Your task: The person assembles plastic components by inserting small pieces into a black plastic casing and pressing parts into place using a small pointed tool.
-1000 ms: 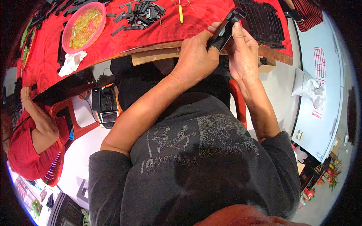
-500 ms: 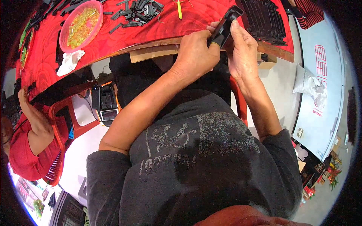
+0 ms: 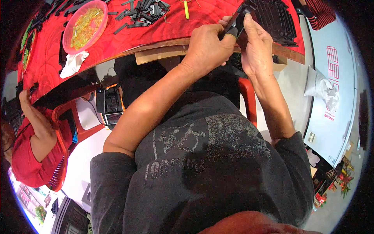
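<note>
Above the table's near edge, both my hands hold a long, narrow black part [image 3: 235, 28] that looks like plastic; its exact kind is not clear. My left hand [image 3: 208, 46] is closed around its lower end, the thumb lying along it. My right hand [image 3: 258, 50] grips its right side, with the thumb pressed near the upper end and the other fingers mostly hidden behind. The part is tilted, its top leaning right. Beyond my right hand, several long black strips [image 3: 278, 23] lie side by side on the red tablecloth [image 3: 156, 35].
A pink basket [image 3: 105, 21] of small yellowish clear pieces stands at the left, near a crumpled white tissue [image 3: 73, 65]. A pile of small black parts [image 3: 146, 13] and a yellow-handled tool [image 3: 186, 11] lie farther back. A person in red [image 3: 33, 160] sits at left.
Both my hands and the black part have shifted slightly to the right. The grip stays much the same, and the part's upper end now overlaps the black strips.
</note>
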`<move>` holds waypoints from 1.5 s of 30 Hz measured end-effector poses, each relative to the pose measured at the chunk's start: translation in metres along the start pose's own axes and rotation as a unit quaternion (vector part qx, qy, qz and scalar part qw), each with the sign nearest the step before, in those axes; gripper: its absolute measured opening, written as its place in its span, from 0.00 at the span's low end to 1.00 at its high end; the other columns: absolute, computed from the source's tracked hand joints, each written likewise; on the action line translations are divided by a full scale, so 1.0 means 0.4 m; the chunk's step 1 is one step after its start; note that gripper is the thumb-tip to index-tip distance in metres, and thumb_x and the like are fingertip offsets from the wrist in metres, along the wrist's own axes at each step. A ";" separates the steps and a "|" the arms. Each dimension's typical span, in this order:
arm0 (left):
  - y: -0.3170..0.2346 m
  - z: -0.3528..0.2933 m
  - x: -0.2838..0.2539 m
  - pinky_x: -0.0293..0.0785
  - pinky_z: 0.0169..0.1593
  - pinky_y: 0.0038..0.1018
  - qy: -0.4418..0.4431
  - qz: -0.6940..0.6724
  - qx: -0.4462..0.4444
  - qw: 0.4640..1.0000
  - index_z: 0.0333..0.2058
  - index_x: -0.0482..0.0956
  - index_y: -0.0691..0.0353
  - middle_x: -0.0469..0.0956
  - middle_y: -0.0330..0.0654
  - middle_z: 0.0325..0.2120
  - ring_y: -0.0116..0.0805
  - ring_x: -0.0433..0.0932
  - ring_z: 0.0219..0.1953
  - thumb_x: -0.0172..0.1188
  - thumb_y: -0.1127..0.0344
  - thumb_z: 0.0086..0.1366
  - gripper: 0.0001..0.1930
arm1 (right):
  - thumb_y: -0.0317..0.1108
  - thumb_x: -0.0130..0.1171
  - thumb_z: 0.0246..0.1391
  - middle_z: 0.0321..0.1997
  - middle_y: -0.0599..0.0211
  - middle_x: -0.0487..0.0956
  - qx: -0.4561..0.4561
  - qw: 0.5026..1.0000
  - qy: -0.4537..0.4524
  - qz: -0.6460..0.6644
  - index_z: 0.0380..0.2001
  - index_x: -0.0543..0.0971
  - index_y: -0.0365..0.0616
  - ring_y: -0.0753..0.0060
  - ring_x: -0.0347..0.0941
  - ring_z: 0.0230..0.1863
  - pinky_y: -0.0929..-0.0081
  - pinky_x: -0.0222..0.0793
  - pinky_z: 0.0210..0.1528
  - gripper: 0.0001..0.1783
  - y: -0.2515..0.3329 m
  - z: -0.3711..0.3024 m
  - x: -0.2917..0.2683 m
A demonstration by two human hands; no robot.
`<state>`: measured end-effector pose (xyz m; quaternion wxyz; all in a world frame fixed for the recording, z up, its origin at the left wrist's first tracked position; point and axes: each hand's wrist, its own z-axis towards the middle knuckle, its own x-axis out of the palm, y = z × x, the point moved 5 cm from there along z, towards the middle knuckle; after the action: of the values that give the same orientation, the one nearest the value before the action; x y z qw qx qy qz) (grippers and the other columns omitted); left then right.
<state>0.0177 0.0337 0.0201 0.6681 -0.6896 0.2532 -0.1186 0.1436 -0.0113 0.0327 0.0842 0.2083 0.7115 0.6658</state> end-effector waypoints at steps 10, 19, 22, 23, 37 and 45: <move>0.011 -0.007 0.005 0.81 0.29 0.37 -0.014 -0.034 0.015 0.999 0.25 0.81 0.72 0.79 0.51 0.13 0.42 0.83 0.18 0.55 0.61 0.64 0.17 | 0.46 0.49 0.73 0.46 0.53 0.84 -0.013 1.000 0.015 0.000 0.49 0.80 0.32 0.65 0.82 0.48 0.66 0.77 0.56 0.24 -0.001 0.008 0.007; 0.013 -0.005 0.005 0.79 0.40 0.46 0.004 -0.040 0.019 0.999 0.36 0.79 0.74 0.79 0.59 0.19 0.56 0.84 0.29 0.51 0.65 0.63 0.15 | 0.46 0.50 0.73 0.47 0.53 0.84 -0.027 0.999 0.021 -0.024 0.50 0.79 0.34 0.66 0.82 0.47 0.65 0.76 0.57 0.23 -0.003 0.027 -0.006; 0.030 -0.030 -0.006 0.76 0.44 0.49 -0.005 -0.025 0.026 0.999 0.41 0.77 0.75 0.80 0.64 0.25 0.64 0.82 0.36 0.51 0.67 0.61 0.16 | 0.46 0.50 0.73 0.48 0.52 0.84 -0.027 0.999 0.025 -0.018 0.51 0.79 0.34 0.62 0.82 0.49 0.63 0.76 0.58 0.23 0.008 0.032 -0.009; 0.038 -0.035 -0.003 0.76 0.44 0.49 -0.005 -0.026 0.026 0.999 0.41 0.77 0.75 0.80 0.64 0.25 0.64 0.82 0.36 0.51 0.67 0.61 0.16 | 0.46 0.50 0.72 0.49 0.52 0.84 -0.026 0.999 0.027 -0.019 0.51 0.78 0.34 0.60 0.83 0.50 0.63 0.76 0.59 0.23 0.011 0.033 -0.011; 0.033 -0.058 -0.008 0.76 0.49 0.47 0.026 -0.053 0.057 0.997 0.49 0.75 0.75 0.81 0.68 0.36 0.64 0.81 0.44 0.55 0.68 0.57 0.21 | 0.47 0.48 0.73 0.53 0.48 0.82 -0.008 1.000 0.007 0.017 0.53 0.76 0.33 0.53 0.79 0.57 0.58 0.74 0.62 0.25 0.032 0.057 -0.043; -0.011 -0.088 -0.026 0.77 0.40 0.45 0.052 0.121 0.077 0.988 0.54 0.72 0.72 0.80 0.60 0.27 0.57 0.83 0.33 0.63 0.65 0.56 0.27 | 0.47 0.48 0.72 0.55 0.48 0.80 0.001 1.000 0.011 0.009 0.54 0.75 0.33 0.53 0.78 0.59 0.58 0.72 0.63 0.25 0.022 0.101 -0.053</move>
<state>-0.0078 0.0085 0.0289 0.7148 -0.5931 0.3590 -0.0917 0.1805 0.0172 0.0341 0.0699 0.2075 0.7110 0.6683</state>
